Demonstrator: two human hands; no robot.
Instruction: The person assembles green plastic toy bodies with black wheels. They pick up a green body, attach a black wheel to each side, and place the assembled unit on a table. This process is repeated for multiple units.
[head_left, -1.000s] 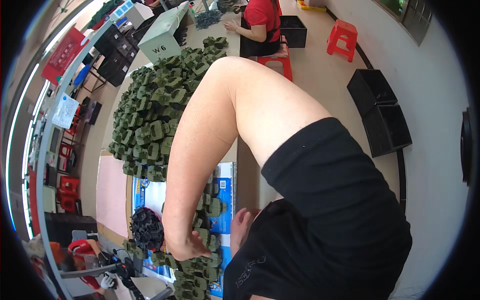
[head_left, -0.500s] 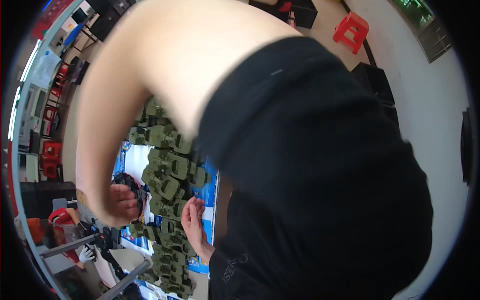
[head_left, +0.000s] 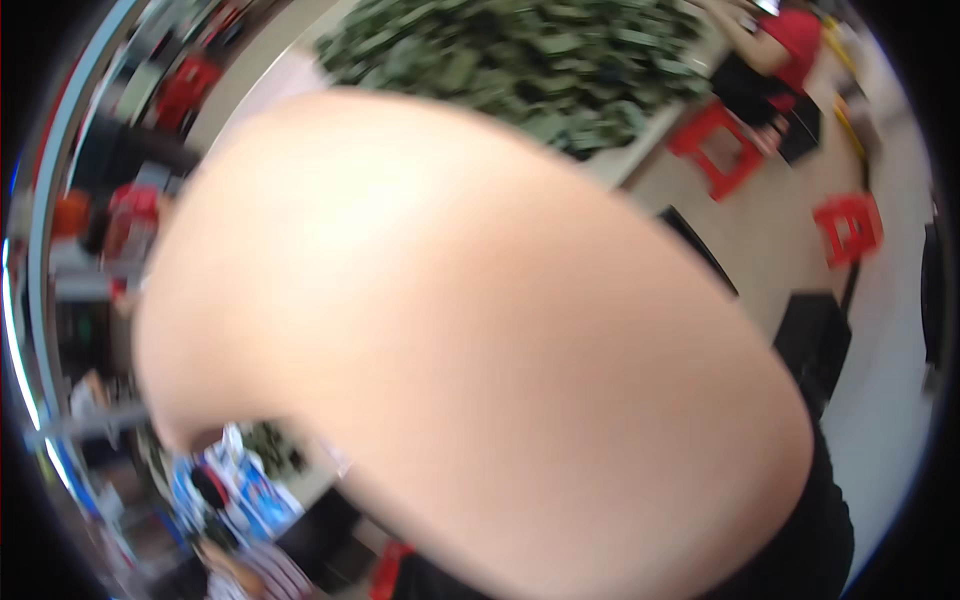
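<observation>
A bare bent arm (head_left: pixel 450 330), very close and smeared by motion, fills the middle of the view. Which arm it is, I cannot tell. Neither my left hand nor my right hand shows. Beyond the arm, a wide heap of olive-green moulded pieces (head_left: pixel 520 70) covers a pale table (head_left: pixel 650 140). Below the bend of the arm, a few more green pieces (head_left: pixel 275 450) lie beside blue and white printed sheets (head_left: pixel 255 500). Black clothing (head_left: pixel 820 540) shows at the lower right.
Red stools (head_left: pixel 720 150) (head_left: pixel 850 228) stand on the floor at the right, with a black box (head_left: pixel 815 345) near the wall. A person in red (head_left: pixel 790 50) sits at the upper right. Someone in striped clothing (head_left: pixel 275 575) is at the lower left.
The view has swung, and the heap of green pieces now shows at the top. Both hands, earlier visible with nothing in them, have gone from view. The arm now covers more of the picture.
</observation>
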